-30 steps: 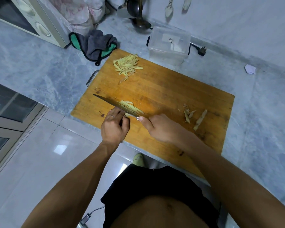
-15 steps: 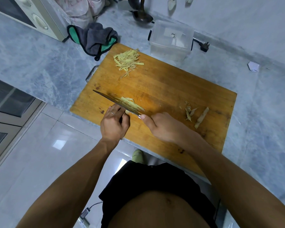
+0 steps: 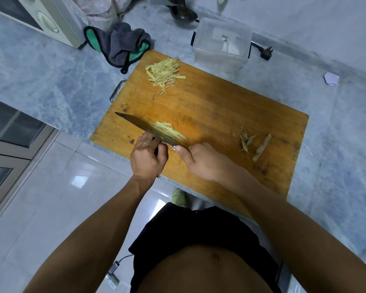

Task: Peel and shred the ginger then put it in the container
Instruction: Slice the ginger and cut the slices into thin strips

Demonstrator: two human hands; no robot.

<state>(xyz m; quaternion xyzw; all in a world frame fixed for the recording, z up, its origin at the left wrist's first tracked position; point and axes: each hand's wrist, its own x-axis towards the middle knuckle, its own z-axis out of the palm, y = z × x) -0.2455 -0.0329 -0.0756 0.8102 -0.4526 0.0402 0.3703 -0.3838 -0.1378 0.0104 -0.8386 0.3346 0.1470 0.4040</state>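
Observation:
On the wooden cutting board (image 3: 220,106), my right hand (image 3: 205,161) grips the handle of a cleaver (image 3: 144,126) whose blade stands on edge near the board's front left. My left hand (image 3: 147,157) sits on the near side of the blade with its fingers curled down on the ginger being cut, which the hand and blade mostly hide. Pale cut ginger strips (image 3: 170,130) lie just beyond the blade. A pile of shredded ginger (image 3: 164,72) is at the board's far left corner. The clear plastic container (image 3: 221,44) stands behind the board.
Ginger peels (image 3: 246,140) and a longer scrap (image 3: 261,148) lie on the board's right side. A grey and green cloth (image 3: 123,44) is on the marble counter at the back left, beside an appliance (image 3: 40,15). A black plug (image 3: 265,53) lies right of the container.
Both hands and the cleaver stay at nearly the same spot on the board. The view has shifted slightly.

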